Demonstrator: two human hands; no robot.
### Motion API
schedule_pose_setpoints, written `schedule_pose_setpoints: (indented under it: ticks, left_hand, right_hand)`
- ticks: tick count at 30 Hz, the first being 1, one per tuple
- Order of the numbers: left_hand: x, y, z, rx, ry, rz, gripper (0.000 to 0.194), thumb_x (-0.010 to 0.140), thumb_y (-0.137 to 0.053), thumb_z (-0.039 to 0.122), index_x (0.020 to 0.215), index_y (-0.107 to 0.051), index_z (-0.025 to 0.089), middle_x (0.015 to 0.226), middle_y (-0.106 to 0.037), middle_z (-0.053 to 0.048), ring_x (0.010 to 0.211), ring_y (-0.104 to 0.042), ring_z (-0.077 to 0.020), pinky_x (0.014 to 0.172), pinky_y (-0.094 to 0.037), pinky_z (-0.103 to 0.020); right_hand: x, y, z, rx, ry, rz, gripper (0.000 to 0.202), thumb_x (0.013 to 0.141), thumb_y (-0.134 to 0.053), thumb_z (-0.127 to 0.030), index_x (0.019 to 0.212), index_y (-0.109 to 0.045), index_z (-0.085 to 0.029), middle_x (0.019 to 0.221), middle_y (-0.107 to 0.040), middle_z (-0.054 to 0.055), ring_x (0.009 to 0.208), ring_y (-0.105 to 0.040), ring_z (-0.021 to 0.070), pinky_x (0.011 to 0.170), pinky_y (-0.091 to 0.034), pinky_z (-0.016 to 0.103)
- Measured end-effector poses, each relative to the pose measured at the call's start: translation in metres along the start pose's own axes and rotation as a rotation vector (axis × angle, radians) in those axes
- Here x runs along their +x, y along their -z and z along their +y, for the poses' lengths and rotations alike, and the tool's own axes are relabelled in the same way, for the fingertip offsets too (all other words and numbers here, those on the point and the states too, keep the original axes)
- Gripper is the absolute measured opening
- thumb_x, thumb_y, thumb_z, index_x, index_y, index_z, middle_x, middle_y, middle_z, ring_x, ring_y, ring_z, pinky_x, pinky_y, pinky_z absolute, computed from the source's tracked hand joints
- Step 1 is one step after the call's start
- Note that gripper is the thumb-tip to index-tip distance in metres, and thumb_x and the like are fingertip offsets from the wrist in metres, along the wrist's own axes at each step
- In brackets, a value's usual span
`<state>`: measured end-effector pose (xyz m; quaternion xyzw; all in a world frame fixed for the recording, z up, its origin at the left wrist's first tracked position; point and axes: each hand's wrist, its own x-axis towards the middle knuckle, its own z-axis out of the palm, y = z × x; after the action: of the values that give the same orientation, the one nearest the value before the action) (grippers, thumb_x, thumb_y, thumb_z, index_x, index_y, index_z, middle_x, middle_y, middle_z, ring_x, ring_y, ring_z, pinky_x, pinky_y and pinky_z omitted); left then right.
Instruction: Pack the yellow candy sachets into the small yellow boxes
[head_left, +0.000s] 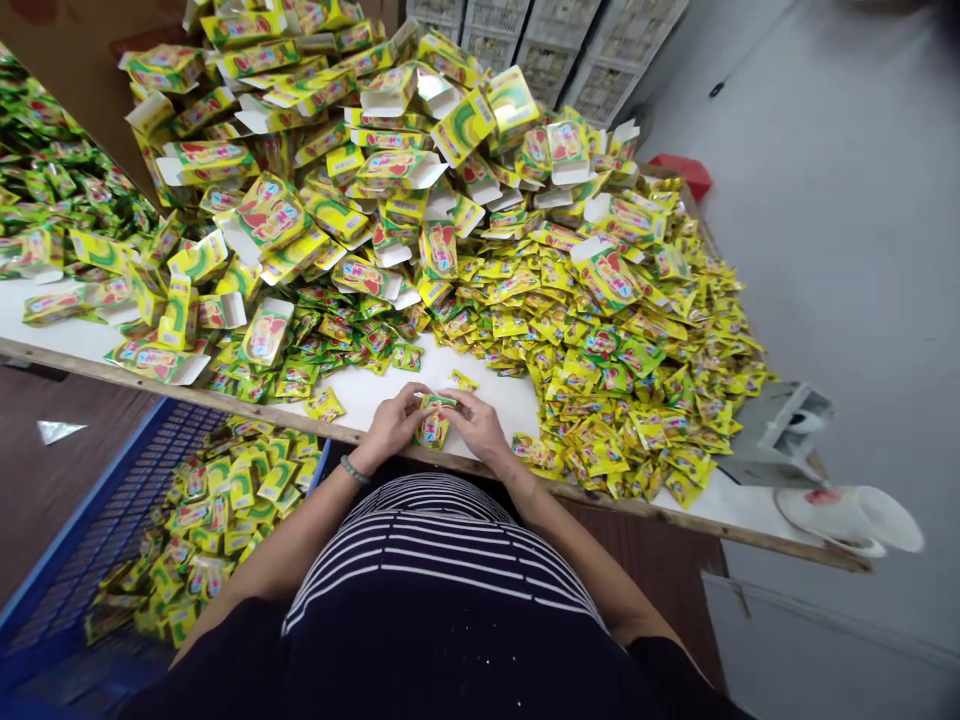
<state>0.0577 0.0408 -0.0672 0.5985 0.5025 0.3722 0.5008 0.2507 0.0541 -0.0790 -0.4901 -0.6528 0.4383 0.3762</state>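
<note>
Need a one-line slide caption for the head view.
Both hands, left hand and right hand, hold a small packet stack at the table edge, beside heaped yellow-green sachets.

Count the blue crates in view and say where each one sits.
1. The blue crate sits on the floor below the table edge, on the person's left, partly filled with packets; others may be hidden.
</note>
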Motion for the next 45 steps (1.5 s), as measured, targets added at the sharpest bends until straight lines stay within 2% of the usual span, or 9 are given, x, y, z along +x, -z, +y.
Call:
schedule_pose_setpoints:
  ticks: [3, 9, 13, 20, 24, 29, 35, 41, 45]
  left_hand:
    - [0.001, 0.002, 0.000, -0.039, 0.017, -0.025, 0.036, 0.086, -0.064, 0.048, 0.107, -0.056, 0.021, 0.073, -0.064, 0.003, 0.063, -0.053, -0.0121, 0.061, -0.038, -0.022]
    - [0.004, 0.003, 0.001, -0.118, 0.048, -0.044, 0.039, 0.084, -0.066, 0.048, 0.109, -0.055, 0.019, 0.073, -0.063, 0.002, 0.064, -0.053, -0.0116, 0.061, -0.038, -0.022]
    - [0.005, 0.002, -0.001, -0.187, 0.041, -0.065, 0.039, 0.084, -0.067, 0.046, 0.107, -0.053, 0.019, 0.076, -0.064, 0.001, 0.068, -0.056, -0.0118, 0.065, -0.041, -0.022]
    - [0.002, 0.000, 0.004, -0.272, 0.116, -0.008, 0.053, 0.078, -0.071, 0.049, 0.109, -0.037, 0.023, 0.078, -0.068, 0.002, 0.062, -0.056, -0.0107, 0.061, -0.039, -0.021]
    - [0.003, 0.000, 0.008, -0.263, 0.120, -0.003, 0.053, 0.077, -0.072, 0.050, 0.108, -0.038, 0.022, 0.073, -0.067, 0.003, 0.059, -0.054, -0.0105, 0.058, -0.037, -0.021]
    - [0.002, 0.000, 0.007, -0.274, 0.132, -0.029, 0.058, 0.075, -0.075, 0.047, 0.116, -0.042, 0.022, 0.080, -0.072, 0.000, 0.068, -0.062, -0.0140, 0.066, -0.044, -0.023]
    - [0.001, -0.001, 0.004, -0.145, 0.094, 0.005, 0.065, 0.080, -0.071, 0.047, 0.135, -0.047, 0.022, 0.083, -0.073, -0.001, 0.072, -0.064, -0.0153, 0.068, -0.044, -0.023]
    - [-0.004, -0.004, 0.003, 0.109, 0.020, 0.091, 0.038, 0.089, -0.061, 0.043, 0.122, -0.064, 0.023, 0.076, -0.071, -0.001, 0.065, -0.059, -0.0148, 0.066, -0.041, -0.024]
    - [0.000, -0.013, 0.002, 0.114, 0.009, 0.134, 0.030, 0.088, -0.061, 0.041, 0.111, -0.069, 0.024, 0.072, -0.066, 0.001, 0.065, -0.057, -0.0148, 0.067, -0.042, -0.024]
  right_hand:
    - [-0.006, -0.008, 0.005, 0.090, -0.079, 0.078, 0.047, 0.084, -0.067, -0.046, 0.123, -0.061, -0.021, 0.106, -0.071, 0.008, 0.087, -0.069, 0.0190, 0.083, -0.057, 0.034]
    - [0.006, 0.002, -0.002, 0.000, -0.039, 0.021, 0.032, 0.083, -0.066, -0.050, 0.090, -0.070, -0.020, 0.090, -0.073, 0.006, 0.082, -0.069, 0.0199, 0.079, -0.056, 0.033]
    - [0.017, 0.011, -0.014, -0.075, -0.003, 0.024, 0.034, 0.083, -0.067, -0.046, 0.103, -0.070, -0.019, 0.094, -0.074, 0.006, 0.083, -0.069, 0.0198, 0.079, -0.056, 0.033]
    - [0.022, 0.014, -0.037, -0.254, 0.115, -0.128, 0.019, 0.090, -0.061, -0.033, 0.084, -0.076, -0.022, 0.089, -0.076, 0.002, 0.083, -0.069, 0.0178, 0.081, -0.052, 0.032]
    - [0.031, 0.017, -0.040, -0.359, 0.087, -0.144, 0.011, 0.084, -0.068, -0.027, 0.081, -0.076, -0.021, 0.080, -0.076, 0.002, 0.074, -0.066, 0.0163, 0.074, -0.047, 0.028]
    - [0.050, 0.028, -0.039, -0.199, -0.059, -0.241, 0.019, 0.078, -0.072, -0.036, 0.077, -0.077, -0.017, 0.069, -0.073, 0.001, 0.062, -0.062, 0.0141, 0.060, -0.042, 0.024]
    - [0.057, 0.037, -0.038, -0.239, -0.013, -0.398, 0.017, 0.080, -0.067, -0.030, 0.082, -0.080, -0.019, 0.080, -0.077, 0.004, 0.074, -0.068, 0.0174, 0.067, -0.049, 0.027]
    - [0.026, 0.027, -0.028, -0.327, 0.270, -0.236, 0.025, 0.086, -0.059, -0.024, 0.102, -0.077, -0.024, 0.104, -0.076, 0.006, 0.101, -0.067, 0.0221, 0.095, -0.052, 0.042]
    - [0.008, 0.007, -0.023, -0.376, 0.321, -0.080, 0.028, 0.091, -0.054, -0.028, 0.110, -0.074, -0.023, 0.109, -0.075, 0.008, 0.106, -0.064, 0.0238, 0.101, -0.050, 0.048]
